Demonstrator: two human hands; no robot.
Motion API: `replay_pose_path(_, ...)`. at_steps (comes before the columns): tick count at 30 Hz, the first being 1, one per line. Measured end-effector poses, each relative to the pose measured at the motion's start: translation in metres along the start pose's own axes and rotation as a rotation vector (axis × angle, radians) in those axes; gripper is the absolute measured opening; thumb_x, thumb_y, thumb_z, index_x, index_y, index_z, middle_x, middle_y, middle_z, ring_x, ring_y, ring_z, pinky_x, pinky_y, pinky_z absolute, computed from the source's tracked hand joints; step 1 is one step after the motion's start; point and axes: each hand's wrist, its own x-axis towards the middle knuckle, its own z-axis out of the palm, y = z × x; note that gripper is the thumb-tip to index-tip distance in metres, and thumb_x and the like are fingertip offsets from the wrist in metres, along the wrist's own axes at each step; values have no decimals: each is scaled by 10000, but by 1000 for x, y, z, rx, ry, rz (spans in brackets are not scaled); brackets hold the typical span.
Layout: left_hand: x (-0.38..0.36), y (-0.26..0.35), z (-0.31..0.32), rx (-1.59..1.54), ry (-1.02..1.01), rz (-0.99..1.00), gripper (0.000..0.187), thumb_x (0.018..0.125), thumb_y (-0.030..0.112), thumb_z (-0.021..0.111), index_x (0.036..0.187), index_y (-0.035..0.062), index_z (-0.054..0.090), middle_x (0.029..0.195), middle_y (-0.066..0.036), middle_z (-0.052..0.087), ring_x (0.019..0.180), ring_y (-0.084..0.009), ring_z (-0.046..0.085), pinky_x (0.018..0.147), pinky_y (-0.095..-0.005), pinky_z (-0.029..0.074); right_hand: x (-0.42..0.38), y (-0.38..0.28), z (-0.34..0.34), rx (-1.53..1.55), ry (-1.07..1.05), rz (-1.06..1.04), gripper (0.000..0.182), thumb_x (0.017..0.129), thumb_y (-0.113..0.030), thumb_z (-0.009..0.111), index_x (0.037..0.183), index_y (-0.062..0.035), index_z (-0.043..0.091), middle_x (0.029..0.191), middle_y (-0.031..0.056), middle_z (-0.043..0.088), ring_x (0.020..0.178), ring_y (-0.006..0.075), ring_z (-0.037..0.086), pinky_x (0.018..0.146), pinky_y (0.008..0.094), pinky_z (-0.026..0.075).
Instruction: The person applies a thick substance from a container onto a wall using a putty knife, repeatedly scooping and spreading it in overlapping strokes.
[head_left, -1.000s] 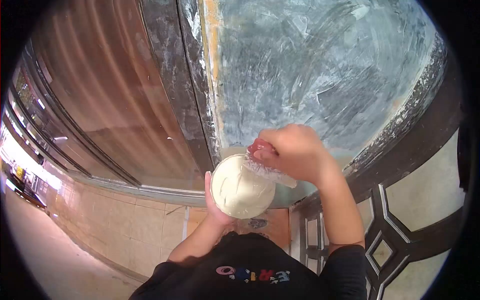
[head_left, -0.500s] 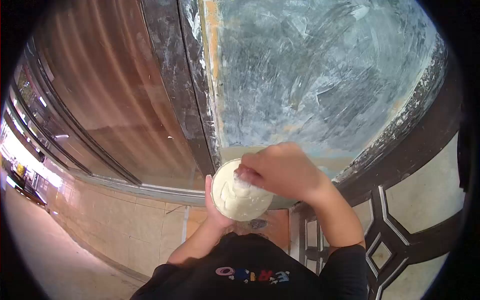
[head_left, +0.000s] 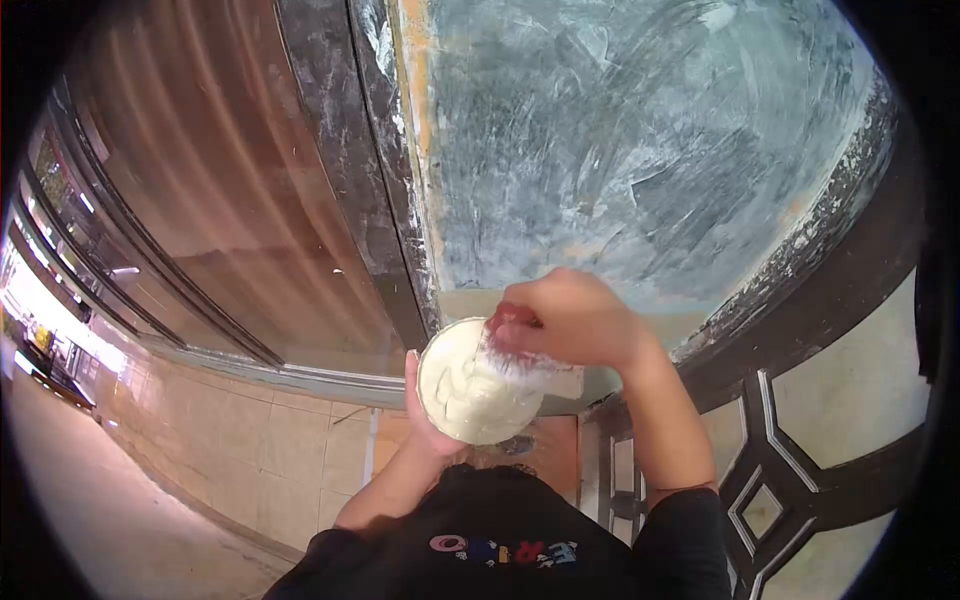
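Observation:
A round bowl (head_left: 455,400) full of smooth cream-white paste rests in my left hand (head_left: 432,425), whose fingers and palm wrap its left and lower side. My right hand (head_left: 575,320) is closed on the red handle of a scraper (head_left: 530,370) over the bowl's right part. White paste coats the scraper's wide blade, which overhangs the right rim. Both hand and tool are somewhat blurred.
Ahead stands a grey-blue panel (head_left: 620,150) with streaky white smears, edged by a dark frame (head_left: 370,150). Brown glass (head_left: 230,200) is at the left, a dark lattice with pale panes (head_left: 850,400) at the right. Tiled floor (head_left: 240,430) lies lower left.
My right hand has shifted slightly right and up, and the scraper's coated blade now shows across the bowl's right side. The bowl in my left hand has barely moved.

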Motion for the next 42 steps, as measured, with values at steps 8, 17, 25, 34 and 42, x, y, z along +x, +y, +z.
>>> replay_pose_path(8, 2, -6, 0, 115, 182, 47, 863, 935, 723, 288, 1529, 98, 324, 1546, -164, 374, 1400, -387, 381, 1155, -571, 289, -10, 12, 4, 25, -15, 58, 270, 856, -335, 675, 921, -73, 696, 820, 142, 695, 804, 346, 673, 704, 441, 519)
replay_pose_path(17, 1, -1, -7, 233, 119, 94, 869, 933, 724, 300, 1531, 93, 317, 1555, -179, 351, 1396, -396, 385, 1154, -567, 297, -45, 7, 8, -71, 164, 53, 90, 904, -203, 622, 932, -120, 642, 880, 65, 686, 851, 314, 655, 712, 430, 506)
replay_pose_path(25, -7, 0, -29, 273, 152, 82, 819, 941, 712, 299, 1523, 137, 350, 1561, -153, 354, 1399, -384, 387, 1142, -570, 312, -72, 32, 44, -294, 223, 123, 136, 871, -151, 647, 1006, -146, 662, 873, 42, 651, 863, 285, 629, 701, 417, 510)
replay_pose_path(34, -11, 3, -33, 300, 206, 123, 873, 912, 752, 325, 1527, 133, 343, 1567, -137, 350, 1407, -378, 373, 1151, -573, 287, -86, 37, 67, -248, 329, 250, 133, 865, -146, 661, 997, -152, 652, 911, 26, 644, 897, 267, 616, 709, 404, 524)
replay_pose_path(42, -17, 6, -42, 320, 206, 115, 823, 932, 728, 305, 1528, 162, 346, 1568, -135, 347, 1407, -382, 376, 1142, -586, 303, -86, 51, 95, -122, 379, 235, 103, 878, -141, 667, 978, -138, 640, 912, 39, 644, 917, 287, 610, 739, 409, 516)
